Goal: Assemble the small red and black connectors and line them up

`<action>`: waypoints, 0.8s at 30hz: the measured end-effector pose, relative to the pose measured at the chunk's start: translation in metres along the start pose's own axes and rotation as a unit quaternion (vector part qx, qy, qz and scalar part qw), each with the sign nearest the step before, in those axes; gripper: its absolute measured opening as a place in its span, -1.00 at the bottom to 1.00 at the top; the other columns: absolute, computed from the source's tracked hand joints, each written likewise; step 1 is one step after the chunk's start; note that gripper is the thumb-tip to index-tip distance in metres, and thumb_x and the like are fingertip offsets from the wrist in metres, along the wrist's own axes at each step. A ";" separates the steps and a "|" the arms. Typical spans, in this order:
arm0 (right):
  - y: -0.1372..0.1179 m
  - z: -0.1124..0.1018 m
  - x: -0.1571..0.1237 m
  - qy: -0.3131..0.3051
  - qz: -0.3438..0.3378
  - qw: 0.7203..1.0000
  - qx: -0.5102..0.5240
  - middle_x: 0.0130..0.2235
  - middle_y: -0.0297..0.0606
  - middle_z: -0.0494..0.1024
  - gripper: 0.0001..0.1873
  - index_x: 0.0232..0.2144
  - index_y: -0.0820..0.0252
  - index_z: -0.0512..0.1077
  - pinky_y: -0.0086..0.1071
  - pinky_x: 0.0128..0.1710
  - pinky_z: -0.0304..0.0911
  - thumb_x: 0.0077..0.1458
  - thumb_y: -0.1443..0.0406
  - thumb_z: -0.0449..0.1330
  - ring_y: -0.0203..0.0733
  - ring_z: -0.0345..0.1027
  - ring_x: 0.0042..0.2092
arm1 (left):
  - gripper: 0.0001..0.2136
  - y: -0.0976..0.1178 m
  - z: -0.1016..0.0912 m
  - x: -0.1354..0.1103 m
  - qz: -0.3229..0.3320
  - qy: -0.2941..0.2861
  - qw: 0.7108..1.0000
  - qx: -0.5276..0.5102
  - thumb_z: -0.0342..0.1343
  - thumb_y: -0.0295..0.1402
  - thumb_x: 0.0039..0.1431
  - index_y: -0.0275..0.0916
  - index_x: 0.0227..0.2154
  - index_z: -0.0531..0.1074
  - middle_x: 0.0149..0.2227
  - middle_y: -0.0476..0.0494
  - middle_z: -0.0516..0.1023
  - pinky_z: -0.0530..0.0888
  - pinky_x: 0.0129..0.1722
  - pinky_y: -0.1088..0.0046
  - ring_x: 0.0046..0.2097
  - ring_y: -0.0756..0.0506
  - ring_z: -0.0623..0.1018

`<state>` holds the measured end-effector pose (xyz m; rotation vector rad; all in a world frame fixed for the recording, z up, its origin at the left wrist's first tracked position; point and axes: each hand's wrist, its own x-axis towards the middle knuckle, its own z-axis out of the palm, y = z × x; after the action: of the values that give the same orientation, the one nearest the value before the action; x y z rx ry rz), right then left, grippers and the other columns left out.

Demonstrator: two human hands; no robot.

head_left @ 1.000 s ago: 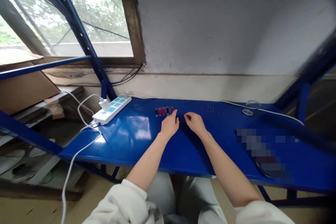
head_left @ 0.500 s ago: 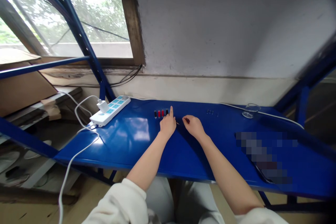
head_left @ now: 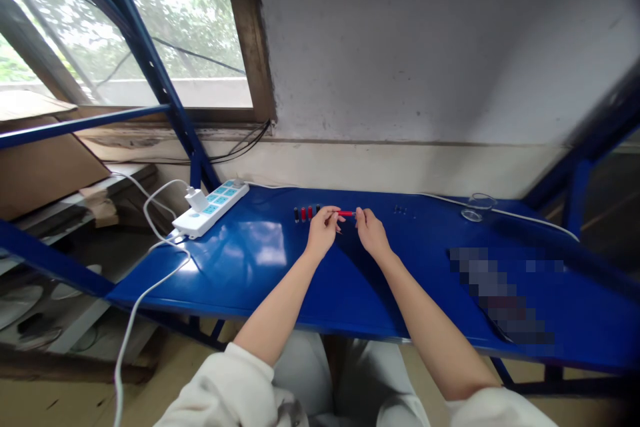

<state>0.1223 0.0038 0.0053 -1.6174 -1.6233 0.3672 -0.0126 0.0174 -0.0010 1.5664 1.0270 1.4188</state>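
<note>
My left hand (head_left: 323, 231) and my right hand (head_left: 369, 231) meet above the blue metal table (head_left: 260, 260), each pinching one end of a small red plug-like part (head_left: 345, 213) held level between them. Just left of my left hand stands a short row of small red and black parts (head_left: 306, 213) upright on the table. A few tiny dark parts (head_left: 400, 209) lie to the right of my right hand.
A white power strip (head_left: 213, 207) with a plugged-in adapter and white cable lies at the table's left rear. A small clear dish (head_left: 475, 209) and a thin white wire sit at the right rear. A blurred patch covers the right front. Blue shelf struts frame both sides.
Both hands lifted off the table and came together. The red part, taken from the right end of the row, is now held between them.
</note>
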 end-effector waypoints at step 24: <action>0.004 -0.002 0.008 -0.090 -0.088 0.965 0.232 -0.45 -0.34 0.37 -0.72 -0.30 0.18 0.24 -0.44 -0.52 0.17 0.02 0.11 0.00 -0.39 0.18 -0.56 | -0.76 0.008 -0.005 -0.001 -0.030 0.048 0.994 -0.093 -0.02 -0.21 0.08 -0.31 -0.31 0.31 -0.47 -0.06 0.45 0.35 -0.54 0.57 -0.60 0.10 0.40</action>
<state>0.1281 0.0108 0.0062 -1.1047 -1.6469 0.7563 -0.0173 0.0139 0.0061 1.3351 0.9598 1.5136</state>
